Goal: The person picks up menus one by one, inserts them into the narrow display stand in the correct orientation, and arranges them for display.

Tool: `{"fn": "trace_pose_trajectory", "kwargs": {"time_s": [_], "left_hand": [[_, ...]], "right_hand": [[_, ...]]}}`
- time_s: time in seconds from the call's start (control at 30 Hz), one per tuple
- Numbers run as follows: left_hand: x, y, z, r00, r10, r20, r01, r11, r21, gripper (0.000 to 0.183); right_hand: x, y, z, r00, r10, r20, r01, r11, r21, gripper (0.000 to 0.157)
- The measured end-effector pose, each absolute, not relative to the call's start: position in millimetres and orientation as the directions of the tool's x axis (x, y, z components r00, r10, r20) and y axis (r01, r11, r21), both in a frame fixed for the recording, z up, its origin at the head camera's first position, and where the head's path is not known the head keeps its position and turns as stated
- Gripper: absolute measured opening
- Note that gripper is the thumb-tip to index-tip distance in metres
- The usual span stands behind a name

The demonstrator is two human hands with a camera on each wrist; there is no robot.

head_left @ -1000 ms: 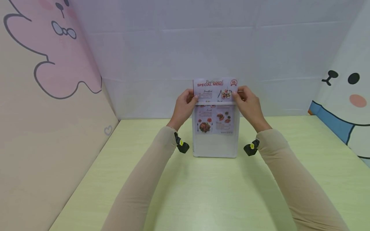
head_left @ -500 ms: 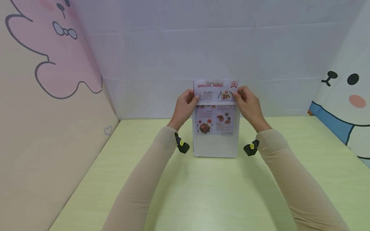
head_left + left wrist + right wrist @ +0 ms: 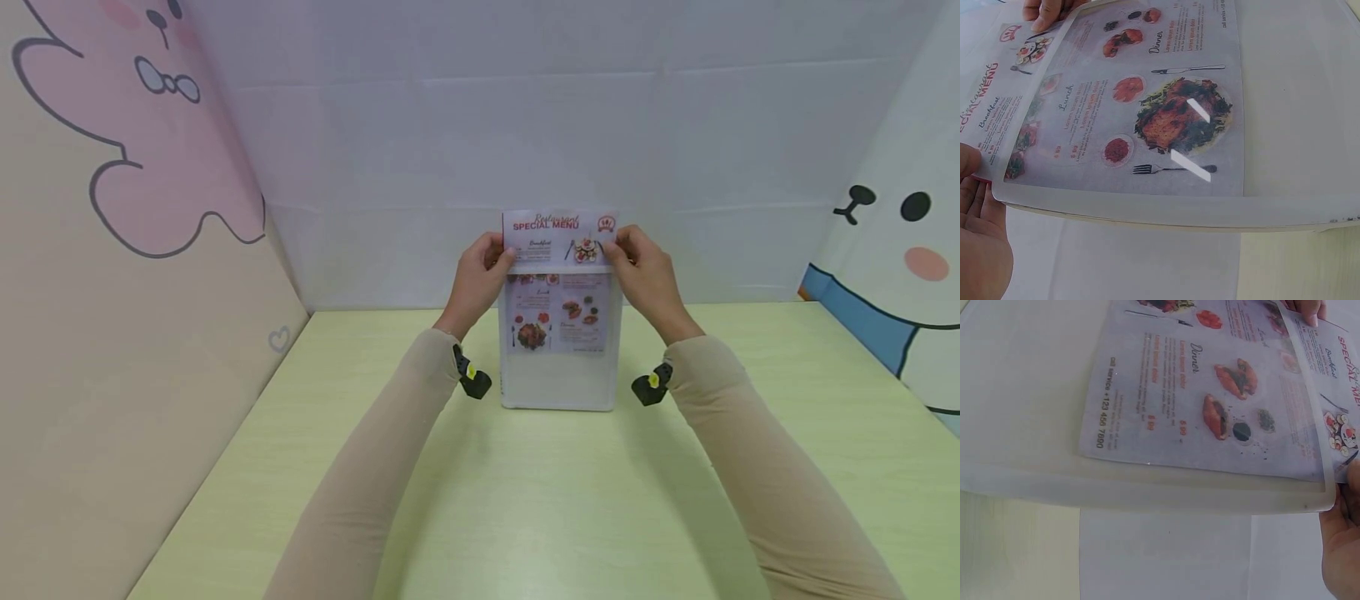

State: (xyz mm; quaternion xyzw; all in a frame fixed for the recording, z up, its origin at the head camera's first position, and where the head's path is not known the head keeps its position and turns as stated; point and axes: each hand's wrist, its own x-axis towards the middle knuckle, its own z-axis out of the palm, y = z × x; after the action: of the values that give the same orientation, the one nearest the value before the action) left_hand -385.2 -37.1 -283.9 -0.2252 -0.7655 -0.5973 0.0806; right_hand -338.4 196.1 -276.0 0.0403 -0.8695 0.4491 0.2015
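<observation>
A printed restaurant menu sheet [image 3: 558, 237] stands partly inside a clear-fronted white display holder [image 3: 558, 383], its top part sticking out above the rim. The lower part shows through the front panel, with bare panel beneath it. My left hand [image 3: 480, 271] pinches the sheet's left edge between thumb and fingers, just above the rim. On the opposite edge, my right hand [image 3: 648, 275] pinches at about the same height. In the left wrist view, the menu's dinner and lunch pictures [image 3: 1182, 115] lie behind the clear panel. The fingers behind the sheet are mostly hidden.
The holder stands upright on a pale green table [image 3: 555, 500], near a white back wall [image 3: 480, 142]. A side panel with a pink cartoon [image 3: 172, 183] is at the left; another with a white cartoon bear [image 3: 885, 250] is at the right.
The menu sheet has slid slightly down into the holder, so less of it shows above the rim. Both hands keep their pinch and have hardly moved.
</observation>
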Motion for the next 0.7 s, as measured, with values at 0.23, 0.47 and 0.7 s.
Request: {"fn": "trace_pose_trajectory", "kwargs": {"time_s": [0.23,0.47,0.7], "left_hand": [[-385.8,-37.6,-284.7,-0.889,0.236,0.391,0.438,0.198,0.877,0.019],[-385.6,-38.1,-284.2,-0.889,0.24,0.391,0.439,0.194,0.878,0.019],[-384.8,-39.5,-283.8,-0.886,0.245,0.394,0.441,0.185,0.878,0.019]], "right_hand": [[-336.5,195.0,-275.7,-0.929,0.105,0.354,-0.239,0.56,-0.793,0.042],[-335.6,193.5,-275.7,-0.93,0.119,0.348,-0.233,0.542,-0.808,0.043],[-335.4,192.8,-276.4,-0.927,0.114,0.358,-0.243,0.545,-0.802,0.043]]}}
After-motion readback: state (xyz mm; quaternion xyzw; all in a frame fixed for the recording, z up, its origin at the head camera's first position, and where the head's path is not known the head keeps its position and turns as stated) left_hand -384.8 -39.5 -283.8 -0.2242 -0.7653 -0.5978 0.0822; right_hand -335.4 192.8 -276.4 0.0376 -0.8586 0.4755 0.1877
